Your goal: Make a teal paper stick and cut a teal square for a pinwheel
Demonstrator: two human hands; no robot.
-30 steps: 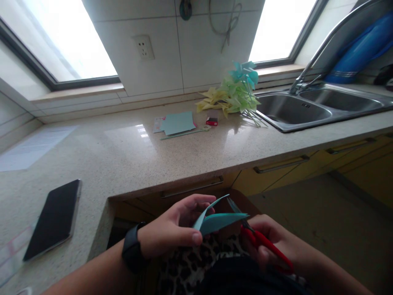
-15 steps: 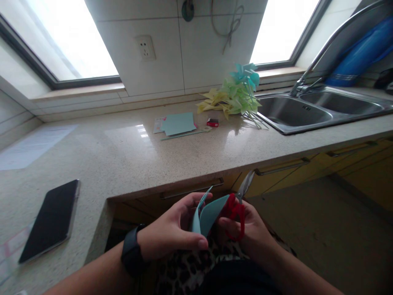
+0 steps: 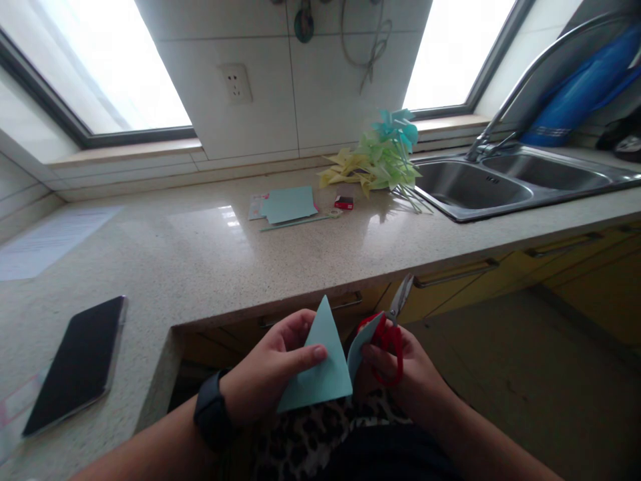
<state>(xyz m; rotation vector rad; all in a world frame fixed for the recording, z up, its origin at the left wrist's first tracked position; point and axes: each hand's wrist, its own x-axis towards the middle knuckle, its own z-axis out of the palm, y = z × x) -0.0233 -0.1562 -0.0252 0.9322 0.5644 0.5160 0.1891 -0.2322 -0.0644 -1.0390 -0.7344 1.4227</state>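
Observation:
My left hand (image 3: pixel 268 371), with a dark watch on the wrist, pinches a light blue sheet of paper (image 3: pixel 323 381), thumb on its front face. The paper is folded or partly cut into triangular flaps and stands in front of the counter edge. My right hand (image 3: pixel 418 371) carries scissors (image 3: pixel 402 295) by their red handles, blades pointing up and away. Its thumb also presses a curled flap of the paper beside the handles. Whether the two flaps are still joined is hard to see.
On the counter (image 3: pixel 200 267) lie a stack of blue paper (image 3: pixel 290 204), a small red box (image 3: pixel 344 202), several paper pinwheels (image 3: pixel 385 153), a black tablet (image 3: pixel 75 364) and a printed sheet (image 3: pixel 55 234). A double sink (image 3: pixel 465 217) is set in at the right.
The paper has opened out. My left hand's flap has turned to face me as a flat triangle, while the other flap leans right in my right hand. The scissors stay in my right hand.

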